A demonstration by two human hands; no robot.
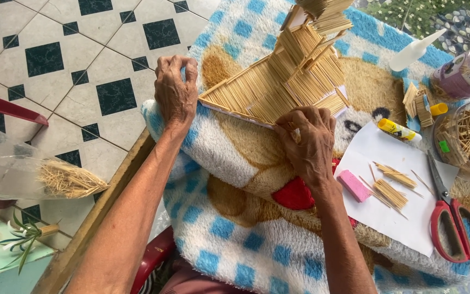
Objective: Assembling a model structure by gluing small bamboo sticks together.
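on fluffy blanket (235, 158), left hand (175, 92) curled gripping stick house (284, 81), right hand (308, 144) pinching its edge

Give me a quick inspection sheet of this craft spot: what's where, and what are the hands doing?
Surface: fluffy blue-checked bear blanket.
Job's things: stick model house lying on the blanket.
Clutter: white paper sheet with stick bundles and pink eraser; red scissors; yellow glue tube; clear tub of sticks.
Hands: left hand grips the model's left corner; right hand presses its near edge.
Cables: nothing seen.
Surroundings: tiled floor; bag of sticks at left.
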